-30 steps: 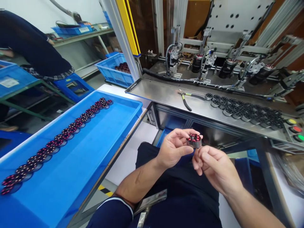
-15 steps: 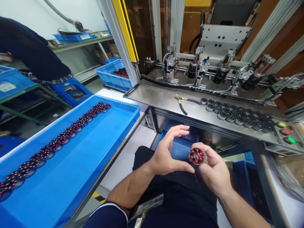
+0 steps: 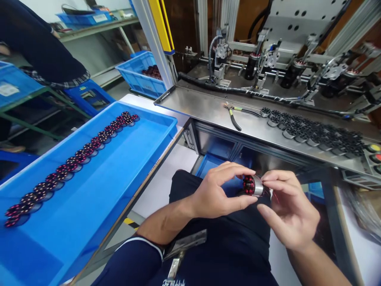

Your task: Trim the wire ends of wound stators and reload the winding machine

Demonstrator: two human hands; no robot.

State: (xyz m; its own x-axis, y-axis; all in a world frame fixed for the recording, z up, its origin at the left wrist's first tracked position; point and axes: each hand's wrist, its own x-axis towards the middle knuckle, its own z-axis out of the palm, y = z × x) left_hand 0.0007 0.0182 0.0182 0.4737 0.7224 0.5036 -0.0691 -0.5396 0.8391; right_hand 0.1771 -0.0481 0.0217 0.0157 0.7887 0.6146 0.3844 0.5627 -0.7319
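My left hand (image 3: 218, 190) grips a small wound motor stator (image 3: 253, 186) between thumb and fingers, over my lap. Red copper coils show on the stator's left end, and a silver metal band wraps its side. My right hand (image 3: 293, 208) is at the stator's right end. Its fingertips are at the edge, while its thumb stays apart below. A thin red wire (image 3: 276, 197) trails near the right fingers.
To the left, a blue tray (image 3: 119, 167) bears a long row of wound stators (image 3: 79, 159). Cutting pliers (image 3: 235, 119) and many black cores (image 3: 318, 131) lie on the metal ledge. Behind stands a winding machine (image 3: 222, 55). A person (image 3: 44, 43) is at the far left.
The stator has gone from my right hand into my left, its coil end turned leftward. My right fingers have loosened and moved to its other end. The view has shifted down.
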